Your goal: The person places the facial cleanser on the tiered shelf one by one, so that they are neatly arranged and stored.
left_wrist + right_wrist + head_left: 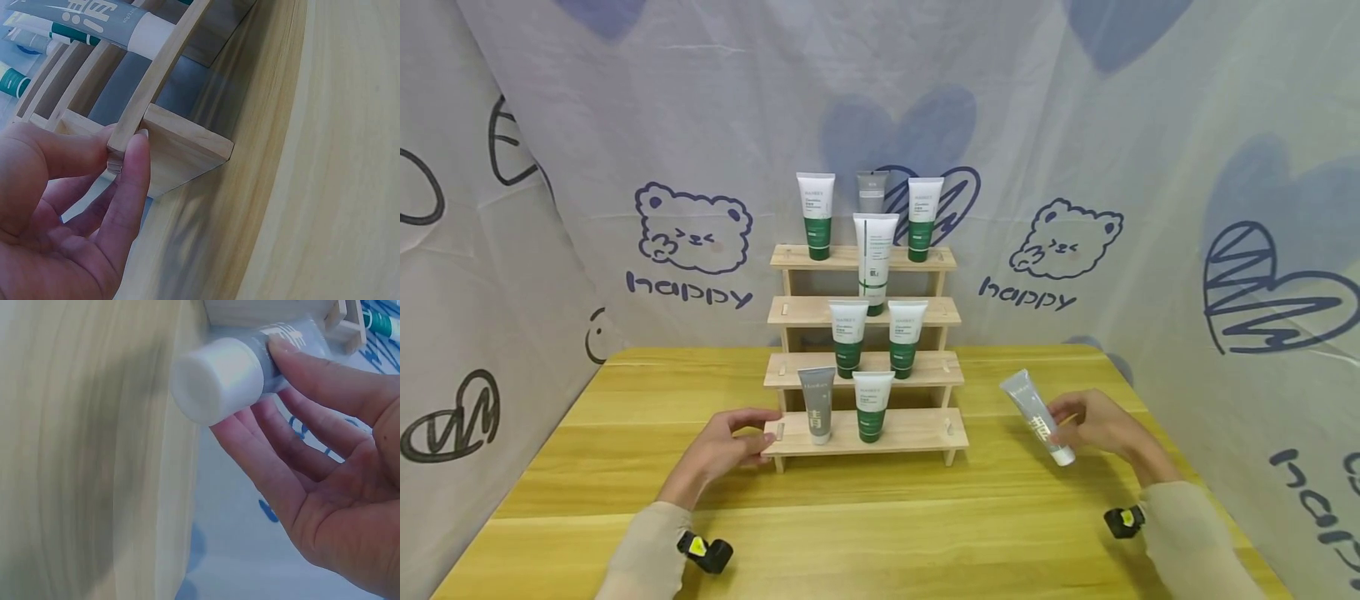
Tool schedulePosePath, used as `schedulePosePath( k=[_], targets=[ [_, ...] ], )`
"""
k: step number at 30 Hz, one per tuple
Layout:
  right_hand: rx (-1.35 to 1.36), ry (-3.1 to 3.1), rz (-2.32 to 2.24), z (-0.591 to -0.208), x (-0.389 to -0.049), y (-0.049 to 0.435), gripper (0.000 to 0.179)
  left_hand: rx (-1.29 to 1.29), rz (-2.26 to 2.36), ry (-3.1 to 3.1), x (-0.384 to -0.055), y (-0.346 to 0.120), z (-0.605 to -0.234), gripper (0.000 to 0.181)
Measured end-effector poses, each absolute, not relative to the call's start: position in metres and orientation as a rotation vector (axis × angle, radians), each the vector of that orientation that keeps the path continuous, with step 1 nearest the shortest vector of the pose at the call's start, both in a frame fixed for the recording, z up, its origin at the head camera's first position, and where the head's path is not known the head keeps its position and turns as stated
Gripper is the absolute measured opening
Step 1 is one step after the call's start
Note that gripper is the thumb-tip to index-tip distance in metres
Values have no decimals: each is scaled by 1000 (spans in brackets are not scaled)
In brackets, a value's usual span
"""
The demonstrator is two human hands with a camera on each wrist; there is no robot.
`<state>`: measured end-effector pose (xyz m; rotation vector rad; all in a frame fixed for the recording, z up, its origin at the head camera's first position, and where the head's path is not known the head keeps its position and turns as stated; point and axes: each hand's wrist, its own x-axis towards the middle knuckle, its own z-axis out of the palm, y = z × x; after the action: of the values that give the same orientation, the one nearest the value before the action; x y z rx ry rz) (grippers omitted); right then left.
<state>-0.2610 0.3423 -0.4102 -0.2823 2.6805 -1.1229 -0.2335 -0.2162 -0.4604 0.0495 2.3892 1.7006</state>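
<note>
My left hand [733, 446] pinches the left end of the lowest step of a wooden tiered stand [917, 432] between thumb and fingers. To the right of the stand, my right hand [1093, 423] holds a grey tube [1036, 415] with a white cap, tilted with the cap down and toward me. In the right wrist view the thumb presses on the side of the tube near its cap [215, 381]. Another grey tube [817, 407] stands cap-down on the lowest step, beside a white and green tube [871, 408].
Two white and green tubes [848, 340] stand on the second step. A taller white tube [875, 258] is on the third. On the top step are two white and green tubes [817, 215] and a grey tube [872, 190]. A printed curtain [820, 75] hangs behind the wooden table [865, 533].
</note>
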Motion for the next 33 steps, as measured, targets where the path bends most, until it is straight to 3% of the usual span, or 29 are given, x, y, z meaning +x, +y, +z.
schedulePosePath(
  k=[33],
  targets=[
    [-409, 2676, -1394, -400, -265, 255, 46, 69, 1720, 2367, -232, -216, -461, 42]
  ],
)
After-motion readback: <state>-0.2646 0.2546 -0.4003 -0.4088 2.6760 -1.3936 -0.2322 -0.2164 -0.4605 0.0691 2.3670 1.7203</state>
